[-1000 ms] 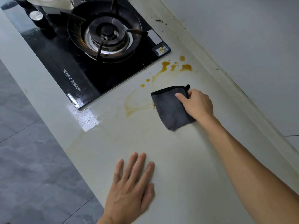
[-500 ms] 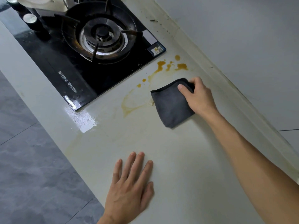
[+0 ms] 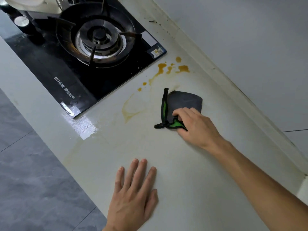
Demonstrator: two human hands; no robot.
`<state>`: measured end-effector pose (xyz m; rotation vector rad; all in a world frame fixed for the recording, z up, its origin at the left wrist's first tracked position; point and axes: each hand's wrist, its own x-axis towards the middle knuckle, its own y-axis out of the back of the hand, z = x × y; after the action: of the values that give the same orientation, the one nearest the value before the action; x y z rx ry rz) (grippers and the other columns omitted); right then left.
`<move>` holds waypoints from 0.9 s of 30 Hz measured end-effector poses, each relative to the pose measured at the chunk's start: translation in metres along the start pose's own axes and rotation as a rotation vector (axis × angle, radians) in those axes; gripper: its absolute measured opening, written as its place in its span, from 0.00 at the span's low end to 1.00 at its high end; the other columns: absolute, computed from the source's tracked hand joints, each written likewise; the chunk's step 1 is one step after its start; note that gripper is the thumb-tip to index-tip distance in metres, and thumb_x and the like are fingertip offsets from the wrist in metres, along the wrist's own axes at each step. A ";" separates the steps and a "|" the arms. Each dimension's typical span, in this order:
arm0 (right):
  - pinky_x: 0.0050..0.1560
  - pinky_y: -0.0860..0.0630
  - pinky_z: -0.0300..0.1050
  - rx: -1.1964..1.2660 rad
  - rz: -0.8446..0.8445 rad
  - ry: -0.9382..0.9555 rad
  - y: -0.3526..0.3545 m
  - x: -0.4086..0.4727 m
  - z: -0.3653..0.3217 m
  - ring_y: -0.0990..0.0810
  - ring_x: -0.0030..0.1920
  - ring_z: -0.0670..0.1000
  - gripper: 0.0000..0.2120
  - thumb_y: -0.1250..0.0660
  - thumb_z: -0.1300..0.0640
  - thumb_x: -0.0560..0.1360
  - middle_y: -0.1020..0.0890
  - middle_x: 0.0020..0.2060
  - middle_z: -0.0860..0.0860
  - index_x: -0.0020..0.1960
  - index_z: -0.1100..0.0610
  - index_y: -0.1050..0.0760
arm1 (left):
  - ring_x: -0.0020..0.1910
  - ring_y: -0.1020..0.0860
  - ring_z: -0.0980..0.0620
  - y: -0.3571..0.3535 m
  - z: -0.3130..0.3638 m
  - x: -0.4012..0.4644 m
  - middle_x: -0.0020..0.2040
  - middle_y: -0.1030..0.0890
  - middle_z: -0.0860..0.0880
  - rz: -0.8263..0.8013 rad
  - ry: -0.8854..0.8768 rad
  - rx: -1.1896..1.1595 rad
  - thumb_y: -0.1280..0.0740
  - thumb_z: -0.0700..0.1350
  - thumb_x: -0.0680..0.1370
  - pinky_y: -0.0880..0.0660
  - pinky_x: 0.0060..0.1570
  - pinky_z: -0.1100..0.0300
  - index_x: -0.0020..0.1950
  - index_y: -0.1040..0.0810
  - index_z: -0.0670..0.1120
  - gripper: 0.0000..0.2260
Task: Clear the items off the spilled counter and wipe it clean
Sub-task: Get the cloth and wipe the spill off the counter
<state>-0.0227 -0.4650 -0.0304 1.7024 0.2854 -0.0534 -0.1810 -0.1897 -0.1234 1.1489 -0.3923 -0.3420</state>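
Note:
A dark grey cloth (image 3: 185, 101) with black trim and a green underside lies bunched on the pale counter (image 3: 191, 172). My right hand (image 3: 195, 126) grips its near corner, fingers curled into the fabric. Orange-brown spill drops (image 3: 182, 68) sit beyond the cloth near the stove corner, and a thin yellowish smear ring (image 3: 129, 111) lies to the cloth's left. My left hand (image 3: 133, 195) rests flat on the counter near the front edge, fingers straight.
A black glass gas stove (image 3: 80, 60) with a burner fills the upper left. A wet glossy patch (image 3: 83, 125) lies by its near corner. The wall and its stained raised edge (image 3: 233, 80) run along the right. Grey floor tiles (image 3: 30, 180) lie below the counter's left edge.
My right hand pulled back toward me and bunched the flat cloth, folding its corner so the green underside shows. The left hand stayed put.

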 end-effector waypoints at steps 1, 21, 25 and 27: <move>0.44 0.23 0.47 0.040 -0.002 -0.037 -0.006 -0.003 0.001 0.25 0.53 0.49 0.20 0.32 0.48 0.74 0.25 0.52 0.41 0.64 0.45 0.30 | 0.83 0.38 0.43 0.001 0.000 0.000 0.84 0.35 0.46 -0.002 -0.002 -0.001 0.37 0.58 0.80 0.42 0.80 0.37 0.78 0.28 0.53 0.27; 0.83 0.57 0.54 0.142 0.211 -0.394 -0.029 0.124 0.082 0.53 0.83 0.49 0.37 0.50 0.42 0.78 0.49 0.84 0.51 0.85 0.52 0.51 | 0.79 0.29 0.45 -0.055 -0.001 -0.016 0.79 0.26 0.50 0.011 0.130 -0.022 0.34 0.64 0.68 0.38 0.75 0.34 0.76 0.26 0.62 0.35; 0.83 0.56 0.54 0.120 0.231 -0.374 -0.022 0.171 0.071 0.51 0.83 0.50 0.37 0.52 0.43 0.78 0.48 0.84 0.52 0.85 0.54 0.50 | 0.77 0.26 0.43 -0.080 -0.003 -0.024 0.76 0.24 0.51 -0.036 0.205 -0.020 0.34 0.66 0.66 0.37 0.72 0.31 0.75 0.24 0.63 0.35; 0.83 0.56 0.55 0.119 0.191 -0.308 -0.019 0.174 0.067 0.51 0.83 0.50 0.37 0.52 0.45 0.77 0.48 0.84 0.51 0.85 0.54 0.51 | 0.77 0.27 0.42 -0.092 -0.007 -0.033 0.77 0.25 0.51 -0.094 0.229 -0.044 0.33 0.67 0.66 0.38 0.72 0.29 0.75 0.25 0.64 0.36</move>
<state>0.1497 -0.5009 -0.0934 1.8024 -0.1123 -0.1924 -0.2128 -0.2031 -0.2153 1.1513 -0.1294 -0.2951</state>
